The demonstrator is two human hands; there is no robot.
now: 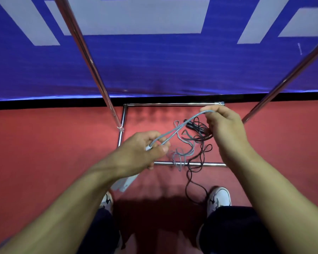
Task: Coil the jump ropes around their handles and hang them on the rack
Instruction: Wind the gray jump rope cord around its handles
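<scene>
- left hand (143, 149) grips the white plastic handles (126, 182) and pinches the thin grey jump rope (174, 133).
- right hand (226, 123) pinches the rope's doubled loop, raised.
- tangled black jump rope (196, 153) lies on the red floor (53, 140) inside the chrome rack base (173, 104).

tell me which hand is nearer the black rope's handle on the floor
Right. The right hand hovers just right of the black handle; the left hand is well off to its left, gripping the blue rope.

No legible txt, brand or nos. Blue banner (154, 66) w/ big pale block shapes, cropped at top, can't be read as letters. Tiny white marking at its right edge, too small to read.
</scene>
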